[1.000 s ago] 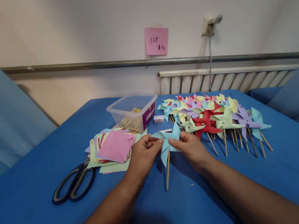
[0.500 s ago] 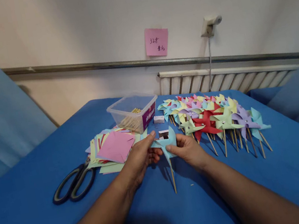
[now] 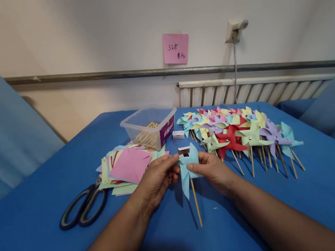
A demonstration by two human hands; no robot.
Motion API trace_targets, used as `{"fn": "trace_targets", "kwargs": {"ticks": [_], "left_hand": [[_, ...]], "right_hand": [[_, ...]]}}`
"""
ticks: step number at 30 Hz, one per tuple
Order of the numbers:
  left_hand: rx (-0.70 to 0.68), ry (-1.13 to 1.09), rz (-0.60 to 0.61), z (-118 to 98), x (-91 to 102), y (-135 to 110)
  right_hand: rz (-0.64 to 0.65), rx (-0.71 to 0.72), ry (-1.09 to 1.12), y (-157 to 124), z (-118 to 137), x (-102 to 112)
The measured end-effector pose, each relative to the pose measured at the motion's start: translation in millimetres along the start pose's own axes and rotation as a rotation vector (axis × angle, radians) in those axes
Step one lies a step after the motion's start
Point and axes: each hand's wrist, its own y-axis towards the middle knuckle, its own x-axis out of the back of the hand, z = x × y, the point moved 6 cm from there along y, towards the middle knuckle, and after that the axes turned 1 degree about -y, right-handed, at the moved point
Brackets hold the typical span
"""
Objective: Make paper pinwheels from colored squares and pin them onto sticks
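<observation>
1. Two hands meet at the light-blue pinwheel [image 3: 186,174], low over the blue cloth [image 3: 173,243]: the right hand [image 3: 215,172] grips its paper, thumb in front; the left hand [image 3: 160,178] pinches its left edge (fingers partly hide the hold).
2. Too firm a right thumb could crease or tear the paper.
3. Sideways tugging could twist the stick [image 3: 196,203], ungripped below.
4. A careless knuckle could knock the small open box [image 3: 184,150] behind.
</observation>
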Motion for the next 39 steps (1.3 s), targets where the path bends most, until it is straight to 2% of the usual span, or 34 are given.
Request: {"fn": "trace_targets", "kwargs": {"ticks": [7, 18, 20, 25, 28, 33, 39], "left_hand": [[0.048, 0.194, 0.006, 1.1, 1.9, -1.3], [0.146, 0.083, 0.042, 7.4, -0.6, -3.7], [0.116, 0.074, 0.054, 4.6, -2.7, -4.4], [-0.093, 0.122, 0.022, -12.7, -3.3, -6.4], [-0.166, 0.181, 0.037, -18.6, -3.3, -7.4], [-0.207, 0.249, -0.059, -22.6, -0.9, -8.3], [-0.241, 0.293, -0.087, -26.0, -6.2, -10.9]], "right_hand": [[0.037, -0.007, -0.151, -0.8, -3.2, -5.9], [0.096, -0.010, -0.112, -2.8, -4.4, -11.2], [0.087, -0.032, -0.084, -3.5, -4.2, -10.4], [0.028, -0.118, 0.098, -3.2, -4.3, -2.8], [0.020, -0.153, 0.132, -2.2, -4.9, -0.2], [0.045, -0.131, 0.130, -2.4, -4.6, -3.5], [0.061, -0.119, 0.124, -2.9, -4.0, -4.0]]}}
